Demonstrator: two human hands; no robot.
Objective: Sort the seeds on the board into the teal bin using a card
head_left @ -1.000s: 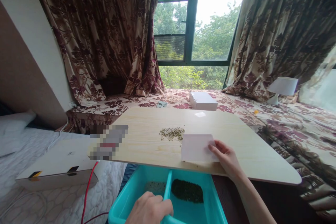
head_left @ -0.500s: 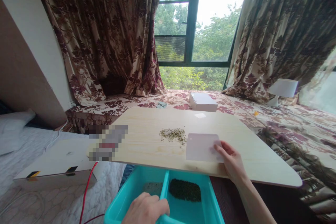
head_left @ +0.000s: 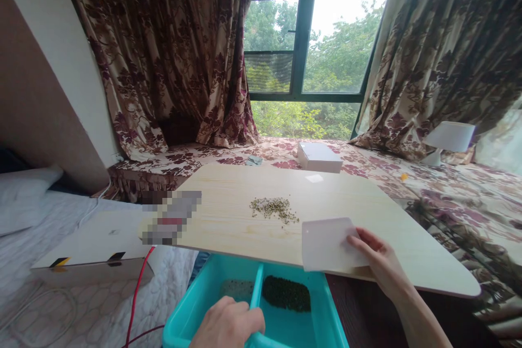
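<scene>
My right hand (head_left: pixel 377 255) pinches the right edge of a translucent white plastic scraper card (head_left: pixel 326 244), which overhangs the near edge of the pale wooden tabletop (head_left: pixel 228 185). Left of the card, a loose scatter of small greenish-brown beans or seeds (head_left: pixel 272 208) lies on the wood. Below the table edge stands a turquoise divided bin (head_left: pixel 326 331); my left hand (head_left: pixel 230 323) is closed on its central divider. A dark green heap of grains (head_left: pixel 286 292) fills part of the right compartment, and a thin layer of greyish grains (head_left: pixel 238 288) shows in the left one.
A pixelated object (head_left: pixel 173 220) sits at the table's left end, with a red cable (head_left: pixel 138 293) below. A white carton (head_left: pixel 93 244) rests on the bed at left. Behind the table are a white box (head_left: pixel 320 157) and a lamp (head_left: pixel 448 136) on the patterned window seat.
My right hand has drawn the card right and toward me, away from the pile, which now trails out a little to the right. My left hand stays on the divider.
</scene>
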